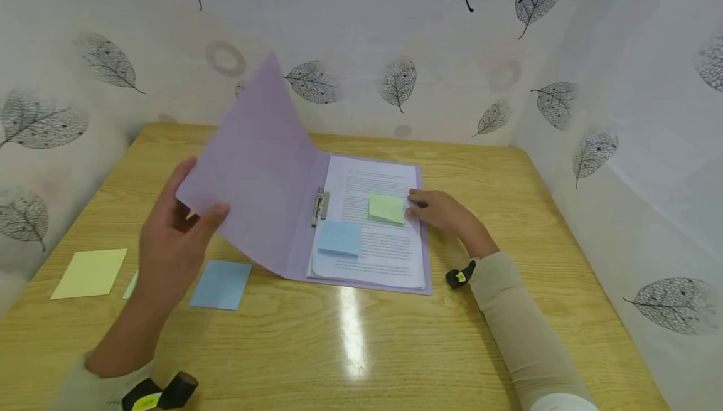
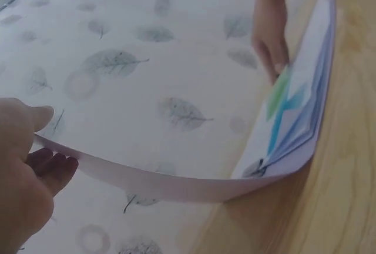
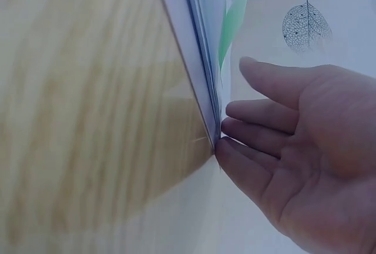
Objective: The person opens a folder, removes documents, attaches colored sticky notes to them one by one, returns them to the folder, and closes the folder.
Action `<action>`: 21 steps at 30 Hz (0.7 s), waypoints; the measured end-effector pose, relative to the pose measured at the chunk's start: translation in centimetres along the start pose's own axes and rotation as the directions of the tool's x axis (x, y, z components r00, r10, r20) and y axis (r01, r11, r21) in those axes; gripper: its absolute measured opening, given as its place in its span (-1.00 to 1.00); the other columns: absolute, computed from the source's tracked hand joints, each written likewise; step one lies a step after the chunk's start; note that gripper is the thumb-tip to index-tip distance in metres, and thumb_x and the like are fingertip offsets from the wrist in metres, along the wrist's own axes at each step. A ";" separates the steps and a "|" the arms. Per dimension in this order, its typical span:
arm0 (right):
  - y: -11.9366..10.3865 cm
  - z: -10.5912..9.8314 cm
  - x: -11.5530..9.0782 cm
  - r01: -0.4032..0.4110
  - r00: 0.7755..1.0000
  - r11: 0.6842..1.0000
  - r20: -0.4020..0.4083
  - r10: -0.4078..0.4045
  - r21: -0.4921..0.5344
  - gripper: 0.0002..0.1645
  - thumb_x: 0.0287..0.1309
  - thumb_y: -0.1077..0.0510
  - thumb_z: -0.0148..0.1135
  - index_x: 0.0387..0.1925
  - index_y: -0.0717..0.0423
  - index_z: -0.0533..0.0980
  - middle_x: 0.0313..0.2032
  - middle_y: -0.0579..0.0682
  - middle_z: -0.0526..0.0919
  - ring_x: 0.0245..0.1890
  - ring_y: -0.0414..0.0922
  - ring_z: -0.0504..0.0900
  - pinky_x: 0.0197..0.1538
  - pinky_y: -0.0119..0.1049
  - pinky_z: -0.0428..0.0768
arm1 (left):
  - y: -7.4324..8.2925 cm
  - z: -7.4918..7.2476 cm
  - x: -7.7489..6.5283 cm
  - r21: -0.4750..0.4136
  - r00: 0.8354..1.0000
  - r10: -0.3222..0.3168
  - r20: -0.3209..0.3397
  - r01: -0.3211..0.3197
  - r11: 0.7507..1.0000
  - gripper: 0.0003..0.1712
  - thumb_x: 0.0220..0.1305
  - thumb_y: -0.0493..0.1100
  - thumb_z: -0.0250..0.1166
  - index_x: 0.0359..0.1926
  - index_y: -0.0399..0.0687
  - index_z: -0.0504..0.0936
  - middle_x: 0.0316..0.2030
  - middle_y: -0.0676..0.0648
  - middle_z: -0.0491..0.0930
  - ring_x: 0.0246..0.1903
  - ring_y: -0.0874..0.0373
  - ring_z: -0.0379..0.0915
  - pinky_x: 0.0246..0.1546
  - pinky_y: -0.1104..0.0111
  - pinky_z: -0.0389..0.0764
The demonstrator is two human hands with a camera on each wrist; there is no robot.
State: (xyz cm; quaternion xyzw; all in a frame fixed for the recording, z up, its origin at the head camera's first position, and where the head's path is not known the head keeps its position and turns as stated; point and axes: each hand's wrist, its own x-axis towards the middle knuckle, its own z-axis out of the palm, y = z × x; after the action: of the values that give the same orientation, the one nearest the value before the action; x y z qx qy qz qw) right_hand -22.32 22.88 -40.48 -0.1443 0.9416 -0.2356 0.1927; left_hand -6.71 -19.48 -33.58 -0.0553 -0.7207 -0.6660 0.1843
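A purple folder (image 1: 254, 179) lies on the table with its cover raised at the left. My left hand (image 1: 175, 241) pinches the cover's outer lower corner between thumb and fingers; the left wrist view shows this grip (image 2: 26, 166) from the side. Inside the folder are printed sheets (image 1: 378, 179) beside a metal clip (image 1: 320, 206). A green sticky note (image 1: 386, 208) and a blue sticky note (image 1: 341, 238) sit on the top sheet. My right hand (image 1: 443, 210) is at the sheets' right edge, its fingertips touching there and its thumb (image 3: 276, 80) apart from the fingers.
On the wooden table (image 1: 395, 348), left of the folder, lie a yellow square note (image 1: 90, 273) and a blue square note (image 1: 221, 284). A pale green slip (image 1: 131, 285) is partly hidden by the left wrist. Leaf-patterned sheeting (image 1: 350, 28) encloses the table's back and sides.
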 end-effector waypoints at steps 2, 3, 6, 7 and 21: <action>0.1 0.0 0.1 0.011 1.000 1.000 -0.015 -0.011 -0.008 -0.31 0.47 -0.07 0.11 0.48 0.13 0.28 0.48 0.16 0.29 0.51 0.16 0.18 0.50 0.13 0.20 | 0.0 1.4 -0.4 -0.013 0.997 0.010 0.076 -0.009 1.000 -0.27 0.35 -0.40 0.27 0.48 0.04 0.34 0.24 -0.10 0.48 0.12 0.20 0.50 0.02 0.59 0.59; 0.1 -0.1 0.1 0.014 1.000 1.000 -0.022 -0.014 -0.009 -0.33 0.48 -0.08 0.10 0.47 0.12 0.30 0.46 0.18 0.32 0.50 0.16 0.22 0.49 0.13 0.24 | 0.0 2.1 -0.5 0.004 0.994 0.016 0.109 -0.017 1.000 -0.28 0.37 -0.38 0.27 0.49 0.05 0.33 0.27 -0.09 0.46 0.16 0.21 0.48 0.06 0.58 0.57; -0.3 -0.5 0.0 0.012 0.999 1.000 -0.046 -0.012 0.015 -0.35 0.48 -0.10 0.08 0.46 0.08 0.34 0.44 0.19 0.35 0.45 0.16 0.32 0.44 0.12 0.32 | -0.3 3.8 -0.8 0.057 0.982 0.036 0.184 -0.047 0.997 -0.30 0.39 -0.35 0.26 0.48 0.09 0.33 0.32 -0.07 0.42 0.24 0.21 0.43 0.15 0.55 0.53; -0.6 -0.7 -0.2 0.010 0.999 0.999 -0.053 -0.008 0.032 -0.33 0.48 -0.13 0.08 0.46 0.07 0.33 0.44 0.19 0.35 0.44 0.17 0.32 0.43 0.12 0.33 | -0.5 4.4 -0.9 0.067 0.978 0.052 0.203 -0.067 0.995 -0.30 0.39 -0.35 0.26 0.48 0.10 0.33 0.32 -0.06 0.41 0.25 0.20 0.42 0.19 0.54 0.51; -6.5 -4.9 -6.1 0.453 0.852 0.717 -0.494 -0.173 0.530 -0.40 0.52 -0.06 0.03 0.45 0.07 0.33 0.33 0.10 0.46 0.22 -0.04 0.59 0.12 -0.30 0.65 | -4.8 9.8 -1.9 0.269 0.903 0.007 0.430 -0.135 0.954 -0.29 0.31 -0.05 0.41 0.44 0.18 0.39 0.42 0.09 0.28 0.45 0.08 0.14 0.39 -0.03 0.31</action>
State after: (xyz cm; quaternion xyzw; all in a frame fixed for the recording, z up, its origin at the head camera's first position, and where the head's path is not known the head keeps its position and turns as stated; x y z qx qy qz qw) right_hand -17.87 21.46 -31.48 -0.1797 0.7866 -0.5906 -0.0164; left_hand -8.44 -10.03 -39.20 -0.1973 -0.8314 -0.5166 0.0538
